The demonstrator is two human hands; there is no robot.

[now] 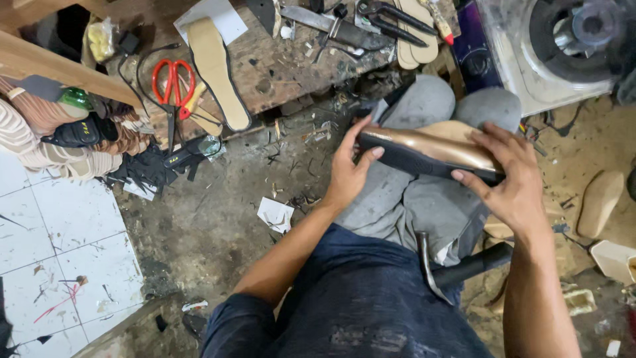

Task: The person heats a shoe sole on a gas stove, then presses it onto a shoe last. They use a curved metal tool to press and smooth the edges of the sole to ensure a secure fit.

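The left hand (348, 174) grips the pointed end of a shoe sole (430, 154), thumb on its near black edge and fingers curled over the far side, while the right hand (509, 178) clasps the other end, thumb pressed along the black rim and fingers spread across the glossy tan upper face. The sole sits level between both hands, just above the person's knees in grey trousers (424, 199), so the step in hand looks like pressing or checking the bond between the tan layer and the black base. Any further pressing along the rim calls for an even squeeze and a firm hold at both ends, since the piece is long and narrow and is held only at its tips. A hammer (457, 268) lies across the lap just below the right forearm, within easy reach. Ahead, the worn wooden surface (278, 63) carries red-handled scissors (173, 81), a loose tan insole (217, 69) and pliers (391, 20); its near edge stands a little beyond the knees. The dirt floor (218, 212) between surface and lap is littered with scraps, and white tiles (59, 252) lie to the left, well apart.
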